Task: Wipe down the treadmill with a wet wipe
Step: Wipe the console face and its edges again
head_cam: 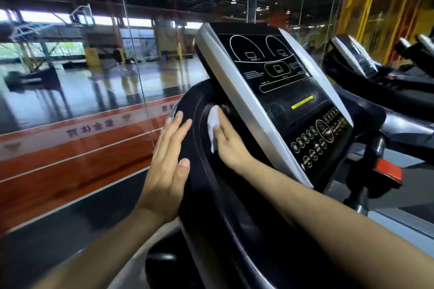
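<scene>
Treadmill (234, 218): glossy black curved plastic shroud, flat black console (277, 91) with silver rim. Left hand (168, 166) flat, fingers straight, resting on shroud's outer edge. Right hand (229, 143) presses crumpled white wet wipe (213, 124) into the recess beside console.

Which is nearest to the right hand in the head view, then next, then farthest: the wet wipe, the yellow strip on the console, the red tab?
1. Wet wipe, under the right hand.
2. Yellow strip, up on the console.
3. Red tab, far right, below the console.
</scene>
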The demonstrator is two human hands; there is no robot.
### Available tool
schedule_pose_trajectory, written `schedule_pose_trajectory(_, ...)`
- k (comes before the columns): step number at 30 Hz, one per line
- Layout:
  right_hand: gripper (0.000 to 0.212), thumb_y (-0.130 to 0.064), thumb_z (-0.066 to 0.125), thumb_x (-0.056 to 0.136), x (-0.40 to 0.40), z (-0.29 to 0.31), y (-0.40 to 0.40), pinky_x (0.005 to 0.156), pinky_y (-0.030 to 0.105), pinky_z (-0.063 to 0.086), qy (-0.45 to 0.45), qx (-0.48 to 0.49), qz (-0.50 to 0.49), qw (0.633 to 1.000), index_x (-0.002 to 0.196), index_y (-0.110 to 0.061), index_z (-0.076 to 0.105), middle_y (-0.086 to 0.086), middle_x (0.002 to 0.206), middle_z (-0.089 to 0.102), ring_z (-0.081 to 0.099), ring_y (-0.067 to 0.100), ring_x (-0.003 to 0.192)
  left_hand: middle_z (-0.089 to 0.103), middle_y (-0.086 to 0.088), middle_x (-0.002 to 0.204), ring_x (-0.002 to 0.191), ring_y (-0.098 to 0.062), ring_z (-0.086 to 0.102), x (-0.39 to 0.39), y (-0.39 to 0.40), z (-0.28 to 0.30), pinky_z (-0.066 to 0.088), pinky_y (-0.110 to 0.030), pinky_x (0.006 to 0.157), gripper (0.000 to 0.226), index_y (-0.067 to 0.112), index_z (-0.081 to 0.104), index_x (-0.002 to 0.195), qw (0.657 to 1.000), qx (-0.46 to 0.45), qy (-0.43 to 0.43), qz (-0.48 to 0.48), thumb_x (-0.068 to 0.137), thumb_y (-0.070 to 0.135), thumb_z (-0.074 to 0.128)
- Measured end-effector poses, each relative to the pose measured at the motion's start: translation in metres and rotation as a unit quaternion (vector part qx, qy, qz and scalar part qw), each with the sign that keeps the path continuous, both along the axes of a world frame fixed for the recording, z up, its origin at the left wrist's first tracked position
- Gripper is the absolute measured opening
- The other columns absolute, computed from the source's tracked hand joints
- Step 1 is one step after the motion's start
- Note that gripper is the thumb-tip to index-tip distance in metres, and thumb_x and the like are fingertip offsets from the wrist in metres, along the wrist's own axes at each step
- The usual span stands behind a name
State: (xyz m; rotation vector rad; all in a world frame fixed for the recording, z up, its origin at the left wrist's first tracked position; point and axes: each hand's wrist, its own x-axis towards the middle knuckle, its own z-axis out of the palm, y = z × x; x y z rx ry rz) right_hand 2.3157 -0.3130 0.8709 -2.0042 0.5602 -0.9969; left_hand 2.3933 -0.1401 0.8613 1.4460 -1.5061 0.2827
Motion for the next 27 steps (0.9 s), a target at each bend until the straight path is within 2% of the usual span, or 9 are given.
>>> schedule_pose_trajectory(2,0.051,-0.018,0.032,0.111,0.006,0.020,0.011,0.112,0.002,0.016,-0.075,0.063,0.038,0.994,0.161,-0.018,0.021,-0.005,0.165,0.024,0.022,-0.002,0.147,0.016,0.011,0.170,0.159,-0.014,0.006,0.000,0.000,0.000,0.007,-0.037,0.127,0.064,0.019,0.032,0.159,1.000,0.004,0.001,0.004,0.098,0.037,0.028)
schedule_pose_trajectory(5,0.053,-0.014,0.033,0.111,-0.007,0.015,0.041,0.118,0.006,0.008,-0.094,0.022,0.104,0.990,0.161,-0.016,0.016,-0.012,0.164,0.011,0.011,-0.019,0.143,0.017,0.013,0.170,0.158,-0.013,0.006,-0.002,0.000,0.000,0.010,-0.039,0.128,0.064,0.020,0.035,0.158,1.000,0.003,0.015,0.007,0.096,0.039,0.028)
schedule_pose_trajectory(9,0.051,-0.018,0.033,0.111,-0.031,-0.014,0.051,0.124,0.017,0.010,-0.051,0.015,0.177,0.983,0.160,-0.019,0.019,-0.010,0.167,0.016,0.013,-0.009,0.149,0.018,0.012,0.169,0.158,-0.013,0.008,-0.004,-0.001,0.002,0.011,-0.041,0.128,0.065,0.019,0.037,0.157,1.000,-0.004,0.015,0.012,0.096,0.040,0.027)
schedule_pose_trajectory(12,0.053,-0.029,0.031,0.112,-0.017,0.015,0.032,0.112,0.006,0.021,-0.027,0.080,0.153,0.985,0.161,-0.015,0.017,-0.005,0.160,0.036,0.032,-0.006,0.142,0.017,0.011,0.170,0.158,-0.013,0.007,-0.005,-0.001,0.002,0.010,-0.036,0.127,0.065,0.018,0.036,0.157,1.000,0.002,0.004,0.018,0.097,0.041,0.025)
schedule_pose_trajectory(14,0.055,-0.031,0.031,0.111,-0.005,0.036,0.023,0.114,0.011,0.021,-0.076,0.124,0.136,0.980,0.162,-0.021,0.011,-0.016,0.157,0.032,0.035,-0.005,0.140,0.017,0.009,0.170,0.158,-0.014,0.008,-0.006,0.000,0.003,0.010,-0.037,0.126,0.065,0.017,0.036,0.157,1.000,0.004,-0.003,0.021,0.097,0.040,0.025)
schedule_pose_trajectory(17,0.056,-0.032,0.031,0.111,0.003,0.034,0.036,0.125,0.023,0.005,-0.097,0.107,0.137,0.980,0.161,-0.033,0.005,-0.017,0.167,0.000,0.003,-0.001,0.153,0.019,0.006,0.170,0.158,-0.016,0.010,-0.005,-0.001,0.003,0.012,-0.043,0.126,0.066,0.014,0.037,0.156,1.000,0.004,-0.010,0.029,0.098,0.043,0.025)
schedule_pose_trajectory(21,0.046,-0.033,0.028,0.111,-0.017,0.007,0.049,0.108,-0.004,0.007,-0.070,0.034,0.227,0.971,0.154,-0.048,0.018,-0.030,0.160,-0.005,-0.009,-0.021,0.143,0.020,0.005,0.170,0.158,-0.019,0.012,-0.004,-0.004,0.004,0.014,-0.045,0.127,0.076,0.012,0.038,0.155,0.999,-0.002,-0.014,0.032,0.101,0.062,0.019)
schedule_pose_trajectory(25,0.050,-0.029,0.024,0.112,-0.010,0.006,0.011,0.125,0.020,0.002,-0.052,0.041,0.145,0.987,0.161,-0.028,0.011,-0.019,0.165,0.004,0.002,-0.016,0.146,0.018,0.004,0.170,0.158,-0.016,0.009,-0.009,-0.002,0.005,0.011,-0.036,0.127,0.067,0.010,0.034,0.157,0.999,0.000,-0.018,0.036,0.098,0.041,0.024)
schedule_pose_trajectory(27,0.052,-0.030,0.023,0.112,-0.003,0.007,0.003,0.119,0.011,0.000,-0.017,0.028,0.087,0.996,0.162,-0.026,0.008,-0.015,0.168,0.005,0.004,-0.013,0.144,0.017,0.004,0.171,0.158,-0.015,0.008,-0.010,-0.001,0.006,0.010,-0.032,0.127,0.067,0.010,0.031,0.158,0.999,0.007,-0.024,0.035,0.096,0.035,0.024)
